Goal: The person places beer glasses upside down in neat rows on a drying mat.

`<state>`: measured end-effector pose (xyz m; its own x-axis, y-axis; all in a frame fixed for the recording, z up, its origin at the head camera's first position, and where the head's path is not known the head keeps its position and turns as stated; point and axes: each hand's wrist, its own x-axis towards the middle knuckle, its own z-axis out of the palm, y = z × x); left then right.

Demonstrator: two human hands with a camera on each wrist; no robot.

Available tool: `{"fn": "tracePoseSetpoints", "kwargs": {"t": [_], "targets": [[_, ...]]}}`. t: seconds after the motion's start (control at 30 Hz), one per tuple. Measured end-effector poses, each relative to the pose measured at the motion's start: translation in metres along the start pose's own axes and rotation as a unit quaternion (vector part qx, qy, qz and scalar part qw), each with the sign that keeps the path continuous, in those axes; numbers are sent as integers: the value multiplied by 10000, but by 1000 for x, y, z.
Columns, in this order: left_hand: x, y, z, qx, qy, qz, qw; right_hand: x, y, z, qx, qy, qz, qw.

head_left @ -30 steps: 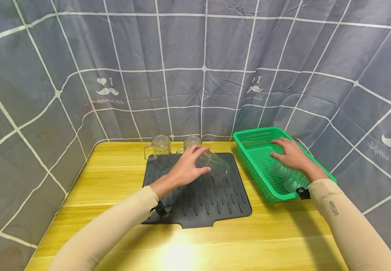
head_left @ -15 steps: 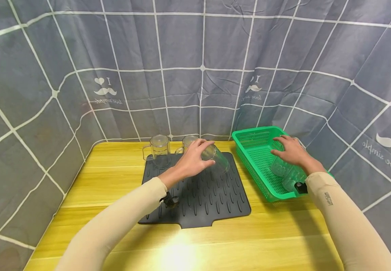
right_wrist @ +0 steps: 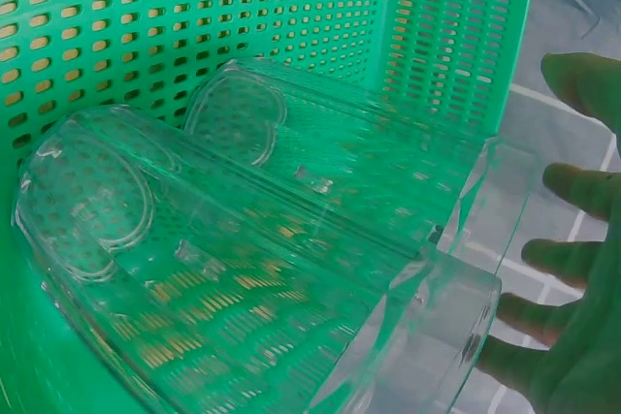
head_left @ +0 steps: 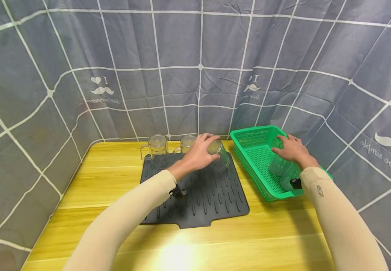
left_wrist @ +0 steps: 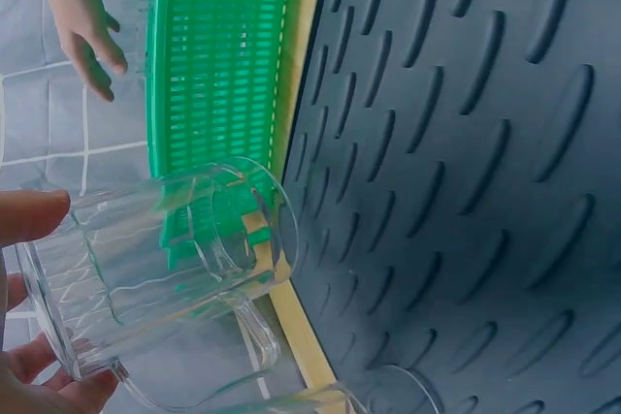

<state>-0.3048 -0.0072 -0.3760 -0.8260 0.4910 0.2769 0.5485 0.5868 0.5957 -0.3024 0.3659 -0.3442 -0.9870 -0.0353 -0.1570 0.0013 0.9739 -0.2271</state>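
My left hand (head_left: 198,154) grips a clear glass mug (head_left: 220,157) by its base end, thumb on one side and fingers on the other. The mug is upside down, its rim at the back right of the black ridged mat (head_left: 202,205). In the left wrist view, its handle (left_wrist: 257,336) points away from the thumb. My right hand (head_left: 293,151) hovers at the right side of the green basket (head_left: 249,177), fingers spread and loosely bent, holding nothing. Two clear glasses (right_wrist: 243,249) lie side by side in the basket, their thick ends near the right fingertips.
Two glass mugs, one at the mat's back left (head_left: 158,150) and another beside it (head_left: 187,141), stand upside down with handles to the left. The mat lies on a yellow wooden table (head_left: 107,188). A grey checked curtain (head_left: 182,86) encloses the back and sides.
My left hand has moved right and slightly back, turning the mug from a slant to nearly upright on the mat. The right hand stays over the basket, shifting only slightly.
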Motion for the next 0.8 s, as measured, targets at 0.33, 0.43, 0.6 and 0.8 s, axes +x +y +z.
{"fn": "tracePoseSetpoints", "kwargs": {"t": [0.33, 0.43, 0.6, 0.8], "targets": [[20, 5, 13, 73, -60, -134, 9999, 2, 7, 3, 59, -365, 187, 9991], [24, 4, 18, 82, -110, -157, 9998, 2, 9, 5, 16, -494, 274, 9984], [31, 4, 23, 143, -213, -172, 9995, 1, 8, 5, -55, -594, 298, 9978], [40, 3, 25, 353, -329, -197, 9986, 5, 6, 3, -340, -582, 265, 9974]]}}
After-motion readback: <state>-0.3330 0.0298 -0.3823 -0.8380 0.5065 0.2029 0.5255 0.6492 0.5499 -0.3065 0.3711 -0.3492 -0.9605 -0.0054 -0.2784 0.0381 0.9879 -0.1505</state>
